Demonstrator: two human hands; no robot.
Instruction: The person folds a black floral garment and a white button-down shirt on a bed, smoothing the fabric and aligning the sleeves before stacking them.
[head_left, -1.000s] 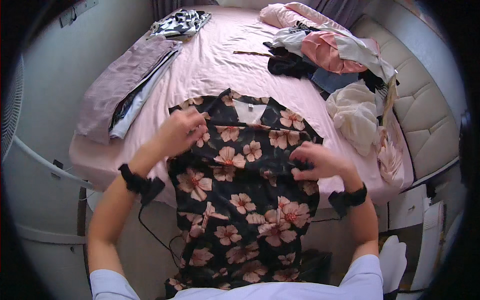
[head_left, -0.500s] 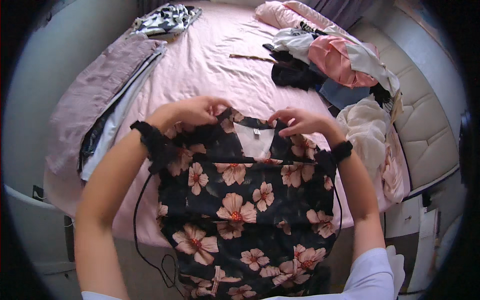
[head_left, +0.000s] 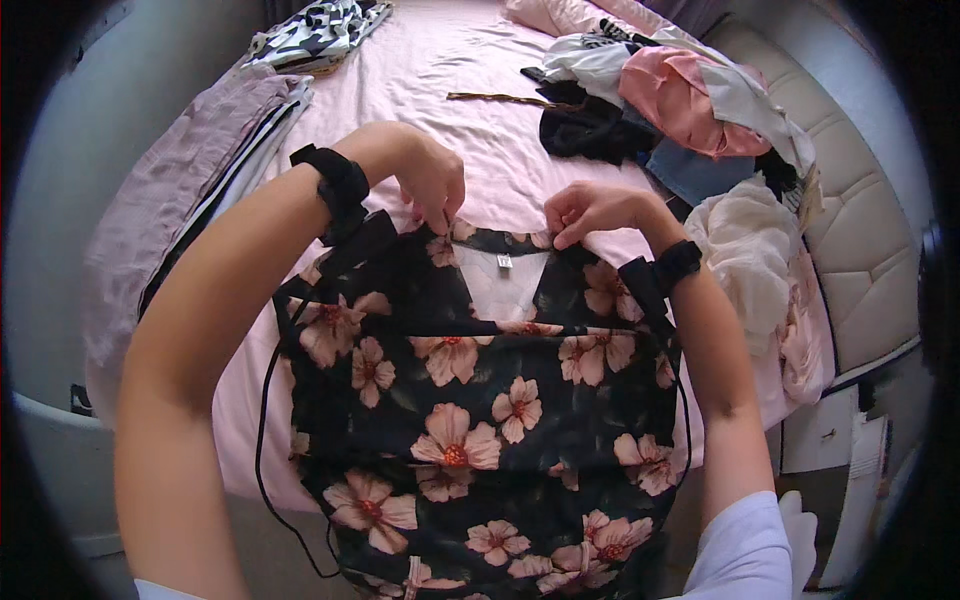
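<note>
A black dress with pink flowers is spread out in front of me, its neckline toward the far side and its lower part running past the bed's near edge. My left hand pinches the fabric at the left shoulder, beside the neck opening. At the right shoulder, my right hand is closed with thumb and fingers on the cloth. Pale lining and a small white label show inside the V of the neck. Black bands with dark boxes and cords sit on both wrists.
Pink sheeting covers the bed. Folded clothes lie along the left side, with a black-and-white patterned piece beyond. A heap of clothes and a cream garment lie right, against the padded headboard.
My left hand has shifted from lying over the shoulder cloth to a downward pinch beside the neck. My right fingers have closed on the other shoulder. The dress looks slightly wider spread.
</note>
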